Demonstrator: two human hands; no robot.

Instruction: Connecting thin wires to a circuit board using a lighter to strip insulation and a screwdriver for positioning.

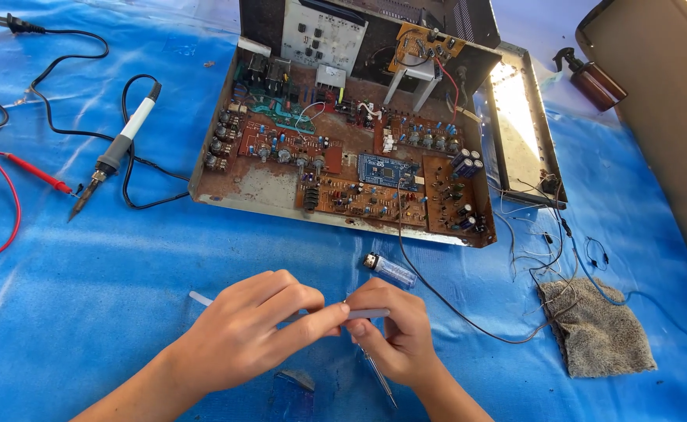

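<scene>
Pinching a thin pale tube from both ends, the left hand and right hand (which also grips metal tweezers) keep it steady above the blue sheet, near a lighter and the open circuit board chassis.

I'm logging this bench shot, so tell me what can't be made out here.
Head view, the only one:
- Thin grey tube: its middle is hidden by the left hand and right hand.
- Pointed metal tool: upper part hidden by the right hand.
- Red lead: cut off at the left edge.
</scene>
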